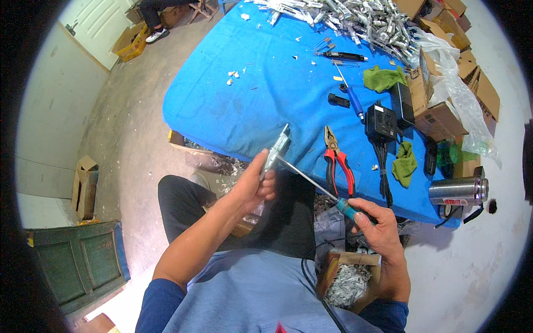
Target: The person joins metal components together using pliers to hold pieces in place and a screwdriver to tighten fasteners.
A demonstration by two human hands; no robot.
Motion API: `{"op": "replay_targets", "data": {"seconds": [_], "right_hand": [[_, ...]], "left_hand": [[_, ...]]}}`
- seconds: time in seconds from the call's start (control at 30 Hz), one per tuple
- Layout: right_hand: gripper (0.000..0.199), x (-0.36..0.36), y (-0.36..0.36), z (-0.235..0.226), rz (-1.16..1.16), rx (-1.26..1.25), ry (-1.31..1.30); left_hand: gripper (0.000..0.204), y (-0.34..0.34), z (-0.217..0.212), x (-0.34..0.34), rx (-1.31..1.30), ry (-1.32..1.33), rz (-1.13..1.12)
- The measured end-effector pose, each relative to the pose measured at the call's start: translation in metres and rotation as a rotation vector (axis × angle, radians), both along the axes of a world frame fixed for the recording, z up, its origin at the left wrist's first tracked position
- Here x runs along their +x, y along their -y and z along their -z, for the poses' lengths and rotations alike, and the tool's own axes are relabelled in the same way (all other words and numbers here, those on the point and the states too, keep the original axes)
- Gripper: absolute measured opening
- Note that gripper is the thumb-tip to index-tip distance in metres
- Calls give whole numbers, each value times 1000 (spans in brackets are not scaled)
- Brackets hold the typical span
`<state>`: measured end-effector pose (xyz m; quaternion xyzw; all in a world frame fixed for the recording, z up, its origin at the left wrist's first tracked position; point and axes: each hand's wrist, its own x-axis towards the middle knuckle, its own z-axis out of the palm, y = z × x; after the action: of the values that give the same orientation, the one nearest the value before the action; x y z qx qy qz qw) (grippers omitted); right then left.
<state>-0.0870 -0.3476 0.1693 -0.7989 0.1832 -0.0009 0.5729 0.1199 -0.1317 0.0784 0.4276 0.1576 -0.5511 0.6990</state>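
Observation:
My left hand (252, 183) is closed around a slim silvery metal piece (276, 147), held tilted above the near edge of the blue-covered table (222, 111). In my right hand (377, 225) is a screwdriver (347, 210) with a teal handle. Its long shaft slants up and left, and the tip meets the side of the metal piece; the exact contact point is too small to make out. Combination pliers (339, 164) with red and black handles lie on the cloth just beyond the screwdriver.
A heap of silvery metal pieces (372, 22) covers the far right. Nearby lie a blue screwdriver (354, 102), black power adapter (381, 122), green cloths (384, 79) and steel flask (458, 191). A box of metal bits (350, 286) stands by my right side. Another person's leg (151, 14) shows far left.

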Motion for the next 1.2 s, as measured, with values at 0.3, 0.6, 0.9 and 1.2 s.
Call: {"op": "replay_targets", "data": {"seconds": [0.3, 0.6, 0.9, 1.2], "right_hand": [[25, 1, -10, -7, -95, -285, 133], [25, 5, -20, -16, -118, -421, 201], [27, 6, -21, -21, -140, -481, 231], [25, 12, -28, -35, -137, -448, 168]], "left_hand": [[57, -1, -3, -7, -4, 7, -21], [59, 0, -1, -8, -16, 15, -30], [60, 0, 1, -7, 11, 16, -30], [59, -1, 9, -5, 9, 16, -7]]}}
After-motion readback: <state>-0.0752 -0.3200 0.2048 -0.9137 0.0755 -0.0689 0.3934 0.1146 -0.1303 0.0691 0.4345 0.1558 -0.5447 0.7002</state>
